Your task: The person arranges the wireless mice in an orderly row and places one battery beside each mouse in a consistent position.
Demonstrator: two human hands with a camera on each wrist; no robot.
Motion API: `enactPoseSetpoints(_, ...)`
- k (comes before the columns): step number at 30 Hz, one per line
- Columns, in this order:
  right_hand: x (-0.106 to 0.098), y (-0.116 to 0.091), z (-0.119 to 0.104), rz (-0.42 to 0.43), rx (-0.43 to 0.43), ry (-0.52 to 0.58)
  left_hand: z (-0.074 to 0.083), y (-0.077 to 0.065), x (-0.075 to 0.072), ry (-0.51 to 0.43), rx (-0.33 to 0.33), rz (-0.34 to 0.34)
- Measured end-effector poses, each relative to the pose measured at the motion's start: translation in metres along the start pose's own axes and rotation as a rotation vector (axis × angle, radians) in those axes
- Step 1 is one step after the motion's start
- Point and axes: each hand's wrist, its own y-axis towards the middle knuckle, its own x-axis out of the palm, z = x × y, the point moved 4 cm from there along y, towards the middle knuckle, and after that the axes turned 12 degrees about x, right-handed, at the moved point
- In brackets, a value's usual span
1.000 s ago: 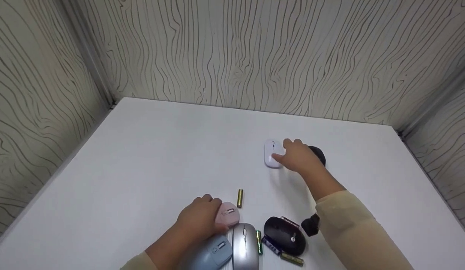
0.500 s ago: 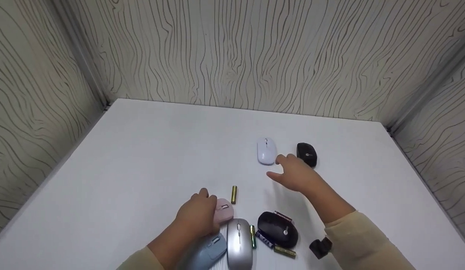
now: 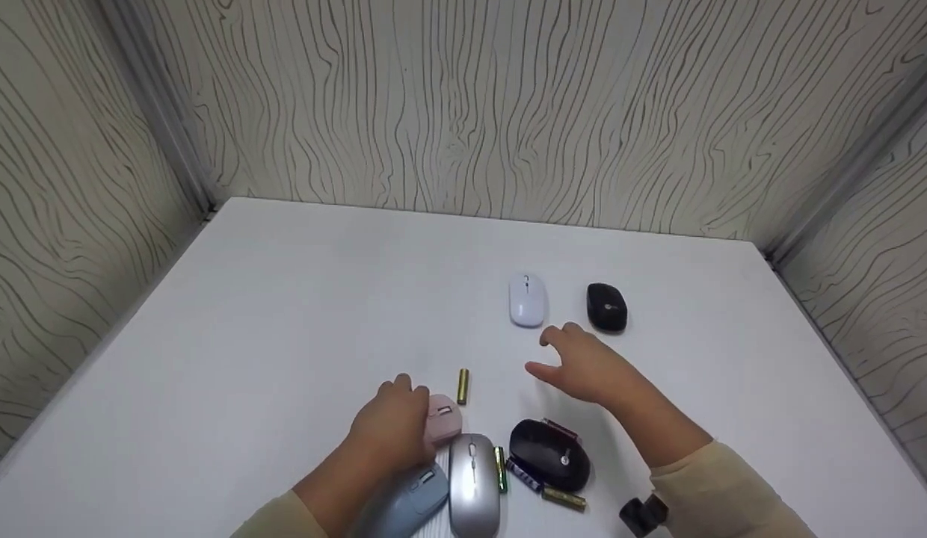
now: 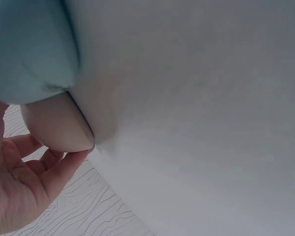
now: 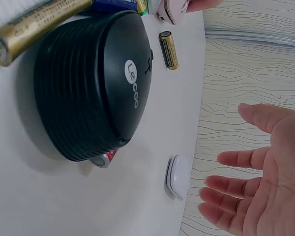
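Observation:
My left hand (image 3: 389,427) grips a pink computer mouse (image 3: 446,418), its fingertips against the mouse's side in the left wrist view. Just below that hand is a blue-grey mouse (image 3: 410,502), partly covered, and a silver mouse (image 3: 475,486) lies beside both. My right hand (image 3: 583,368) hovers over the table with fingers spread and nothing in them. Beyond it lie a white mouse (image 3: 527,300) and a small black mouse (image 3: 607,308). Nearer, a larger black mouse (image 3: 547,453) marked "Lecoo" (image 5: 130,73) has batteries around it.
A gold battery (image 3: 463,386) lies apart, past the pink mouse. Beside the larger black mouse are a green battery (image 3: 501,469), a purple one (image 3: 523,474), another gold one (image 3: 564,499) and a red one (image 3: 561,429). Wood-patterned panels (image 3: 463,104) wall the white table (image 3: 321,299).
My right hand has drawn back from the white mouse toward me, leaving it and the small black mouse in full sight. The left hand stays on the pink mouse. The view has shifted slightly.

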Motion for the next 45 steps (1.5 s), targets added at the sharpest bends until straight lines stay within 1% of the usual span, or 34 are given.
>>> enactPoseSetpoints(3, 0.0, -0.002, 0.001, -0.006, 0.001, 0.004, -0.001, 0.001, -0.003, -0.025, 0.001, 0.012)
enactPoseSetpoints(8, 0.0, -0.004, 0.006, -0.021, 0.01, 0.02, 0.001, 0.006, -0.011, -0.058, -0.015, 0.009)
enactPoseSetpoints(13, 0.001, -0.004, 0.01, -0.035, 0.018, 0.049, 0.001, 0.015, -0.021, -0.069, -0.023, -0.001)
enactPoseSetpoints(17, 0.001, -0.004, 0.013, -0.042, 0.029, 0.06, -0.003, 0.027, -0.03, -0.081, -0.069, -0.026)
enactPoseSetpoints(20, 0.001, -0.004, 0.014, -0.044, 0.036, 0.062, -0.009, 0.04, -0.035, -0.093, -0.127, -0.043)
enactPoseSetpoints(23, 0.001, -0.004, 0.015, -0.044, 0.041, 0.065, -0.015, 0.055, -0.037, -0.091, -0.177, -0.027)
enactPoseSetpoints(30, 0.003, -0.004, 0.017, -0.042, 0.037, 0.079, -0.028, 0.09, -0.039, -0.1, -0.294, -0.005)
enactPoseSetpoints(34, 0.005, -0.004, 0.017, -0.045, 0.047, 0.08, -0.033, 0.106, -0.039, -0.089, -0.35, 0.002)
enactPoseSetpoints(39, 0.005, -0.006, 0.013, -0.044, 0.054, 0.089, -0.037, 0.122, -0.034, -0.086, -0.411, 0.013)
enactPoseSetpoints(42, 0.005, -0.008, 0.01, -0.045, 0.054, 0.091, -0.038, 0.127, -0.029, -0.11, -0.45, 0.03)
enactPoseSetpoints(45, 0.005, -0.01, 0.011, -0.043, 0.059, 0.099, -0.038, 0.135, -0.024, -0.126, -0.47, 0.041)
